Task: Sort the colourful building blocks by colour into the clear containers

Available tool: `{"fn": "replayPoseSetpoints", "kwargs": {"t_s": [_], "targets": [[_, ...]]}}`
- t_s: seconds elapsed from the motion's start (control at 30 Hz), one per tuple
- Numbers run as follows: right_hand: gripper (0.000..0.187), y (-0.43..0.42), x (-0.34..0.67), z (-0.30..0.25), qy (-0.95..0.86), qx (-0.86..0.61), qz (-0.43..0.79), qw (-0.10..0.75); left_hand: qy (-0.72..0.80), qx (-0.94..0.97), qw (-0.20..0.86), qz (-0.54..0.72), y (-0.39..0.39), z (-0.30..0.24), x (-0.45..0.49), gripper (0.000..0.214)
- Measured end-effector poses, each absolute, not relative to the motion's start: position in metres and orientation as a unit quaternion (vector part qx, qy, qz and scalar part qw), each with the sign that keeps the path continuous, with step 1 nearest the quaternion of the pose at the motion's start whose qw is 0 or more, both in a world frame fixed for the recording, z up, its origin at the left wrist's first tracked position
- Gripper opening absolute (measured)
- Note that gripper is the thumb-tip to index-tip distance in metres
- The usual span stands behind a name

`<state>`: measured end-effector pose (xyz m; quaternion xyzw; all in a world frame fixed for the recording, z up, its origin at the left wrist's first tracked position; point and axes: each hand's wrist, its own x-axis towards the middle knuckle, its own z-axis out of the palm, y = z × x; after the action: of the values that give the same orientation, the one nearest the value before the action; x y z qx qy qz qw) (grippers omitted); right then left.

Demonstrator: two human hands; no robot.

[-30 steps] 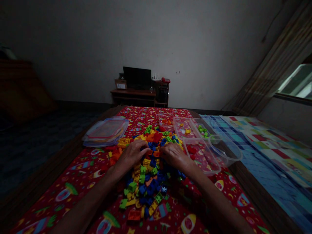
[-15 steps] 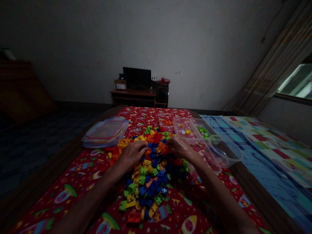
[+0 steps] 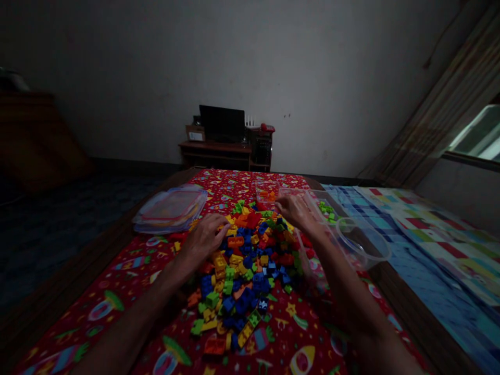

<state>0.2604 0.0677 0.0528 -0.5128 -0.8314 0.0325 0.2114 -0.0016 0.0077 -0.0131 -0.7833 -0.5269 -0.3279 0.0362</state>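
Toy blocks (image 3: pixel 248 262) lie heaped near left hand (image 3: pixel 204 237) and right hand (image 3: pixel 296 210), fingers (image 3: pixel 284 203) curled, grip unclear.

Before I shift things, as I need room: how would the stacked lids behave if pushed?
The stacked lids would probably slide apart, since the layers lie unevenly. Each looks thin, so likely light and slightly bendy. Lying low and wide, the stack seems unlikely to tip.

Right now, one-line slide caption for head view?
Left hand at a multicolored block heap on red patterned cloth, right hand by clear containers.
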Motion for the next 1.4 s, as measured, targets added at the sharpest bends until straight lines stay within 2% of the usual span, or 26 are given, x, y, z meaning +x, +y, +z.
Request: {"fn": "replayPoseSetpoints", "kwargs": {"t_s": [0.13,0.3,0.5,0.67,0.87,1.07,1.27,1.4], "targets": [[0.029,0.028,0.259,0.028,-0.843,-0.468,0.114,0.238,-0.566,-0.753,0.034,-0.334,0.020,-0.030,-0.027,0.046],[0.027,0.016,0.256,0.031,-0.846,-0.456,0.119,0.251,-0.604,-0.747,-0.107,-0.256,0.020,-0.048,-0.031,0.061],[0.026,0.014,0.251,0.029,-0.851,-0.475,0.108,0.197,-0.559,-0.773,-0.094,-0.285,0.007,-0.033,0.006,0.051],[0.026,0.015,0.250,0.022,-0.853,-0.475,0.101,0.190,-0.489,-0.805,-0.118,-0.315,-0.007,-0.017,0.032,0.035],[0.027,0.009,0.250,0.025,-0.876,-0.413,0.147,0.200,-0.513,-0.764,-0.161,-0.357,-0.018,-0.014,0.050,0.044],[0.041,-0.001,0.247,0.018,-0.914,-0.353,0.131,0.154,-0.511,-0.765,-0.169,-0.353,-0.019,-0.017,0.050,0.035],[0.038,-0.002,0.248,0.007,-0.929,-0.348,0.100,0.074,-0.518,-0.770,-0.127,-0.350,-0.016,-0.008,0.038,0.026],[0.045,-0.005,0.246,0.004,-0.933,-0.339,0.079,0.092,-0.519,-0.783,-0.128,-0.318,-0.014,-0.003,0.030,0.025]]}}
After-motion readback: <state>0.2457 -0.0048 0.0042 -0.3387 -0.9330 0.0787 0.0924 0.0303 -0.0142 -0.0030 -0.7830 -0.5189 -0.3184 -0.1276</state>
